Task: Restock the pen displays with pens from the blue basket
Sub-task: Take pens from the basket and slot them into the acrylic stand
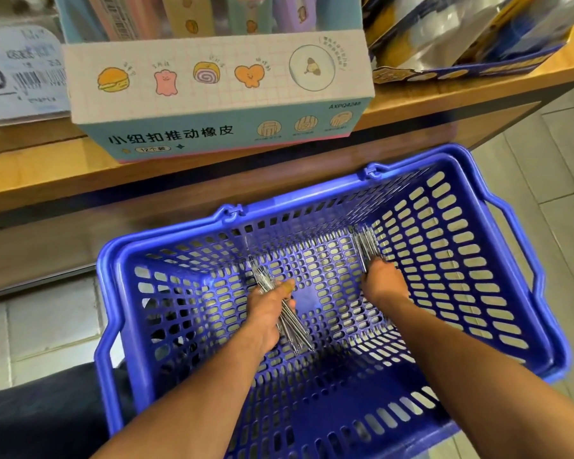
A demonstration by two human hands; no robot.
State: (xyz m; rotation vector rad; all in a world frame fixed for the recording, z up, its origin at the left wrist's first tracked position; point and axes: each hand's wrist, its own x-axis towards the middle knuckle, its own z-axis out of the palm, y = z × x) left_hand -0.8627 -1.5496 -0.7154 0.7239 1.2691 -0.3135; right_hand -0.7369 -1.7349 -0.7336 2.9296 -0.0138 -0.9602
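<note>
Both my arms reach down into the blue basket (497, 233), which stands on the floor below a wooden shelf. My left hand (269, 309) is closed around a bundle of slim clear pens (295, 329) near the basket's bottom left; their ends stick out on both sides of my fist. My right hand (383, 283) grips a second bundle of pens (365, 241) at the far right of the basket floor, pointing away from me. No pen display is in view.
A wooden shelf (411, 94) runs across the top. On it stands a pastel cardboard eraser box (219, 91) with cartoon drawings, a price label (17, 74) to its left and a dark blue carton (471, 38) at the right. Tiled floor (47, 326) surrounds the basket.
</note>
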